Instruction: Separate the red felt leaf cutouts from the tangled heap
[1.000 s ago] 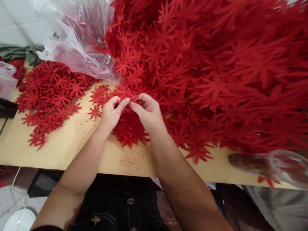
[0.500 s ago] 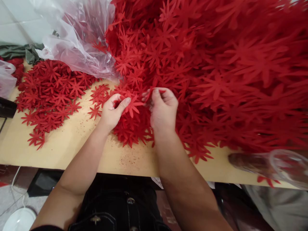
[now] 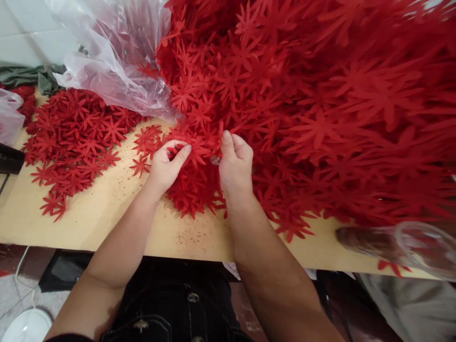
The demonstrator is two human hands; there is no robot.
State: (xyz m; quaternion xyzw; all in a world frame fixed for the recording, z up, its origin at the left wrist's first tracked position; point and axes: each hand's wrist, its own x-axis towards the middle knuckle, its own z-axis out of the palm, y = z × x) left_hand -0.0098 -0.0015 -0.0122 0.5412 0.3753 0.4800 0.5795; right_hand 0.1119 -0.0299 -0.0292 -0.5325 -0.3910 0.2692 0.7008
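My left hand (image 3: pixel 169 164) pinches a red flower cutout (image 3: pixel 200 151) with long narrow petals between thumb and fingers. Close beside it on the right, my right hand (image 3: pixel 235 159) is closed, thumb against the bent forefinger, with a bit of red petal showing at the fingertips. How much of that piece it grips is hidden. Both hands are over the near left edge of a large heap of red flower cutouts (image 3: pixel 256 95), which spreads far to the right. A few loose cutouts (image 3: pixel 140 164) lie left of my left hand.
A smaller pile of darker red cutouts (image 3: pixel 85 128) lies on the wooden table (image 3: pixel 117 213) at left. Behind it is a clear plastic bag (image 3: pixel 117 71). A clear plastic jar (image 3: pixel 392 244) lies at the right front edge. A green cloth (image 3: pixel 46 78) is at the far left.
My right hand has moved slightly left, nearer to my left hand and the cutout in it. My left hand has barely moved.
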